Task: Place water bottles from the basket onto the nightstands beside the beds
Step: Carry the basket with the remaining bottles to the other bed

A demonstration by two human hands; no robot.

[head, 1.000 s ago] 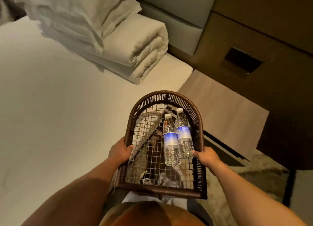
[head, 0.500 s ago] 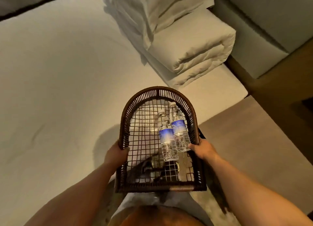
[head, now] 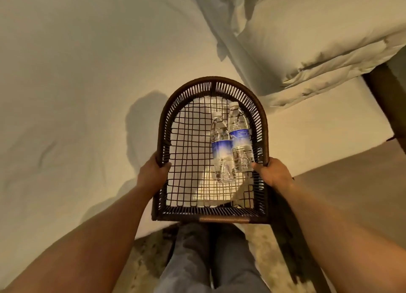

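A dark brown woven basket (head: 212, 82) with an arched far end and an open mesh floor is held level over the edge of the bed. Two clear water bottles with blue labels lie side by side in its right half, caps pointing away from me: the left bottle (head: 220, 147) and the right bottle (head: 240, 139). My left hand (head: 151, 172) grips the basket's left rim. My right hand (head: 273, 174) grips the right rim, its thumb close to the right bottle's base. The brown nightstand top (head: 351, 187) lies at the right.
The white bed sheet (head: 77, 84) fills the left and top. A folded white duvet (head: 307, 47) lies on the bed at the upper right. A dark wooden frame (head: 384, 99) runs along the right edge. My legs stand on patterned carpet (head: 145, 264) below the basket.
My view has swung left and downward, so the bed fills more of the picture and the nightstand has slid to the right edge. Both hands keep the same hold on the basket.
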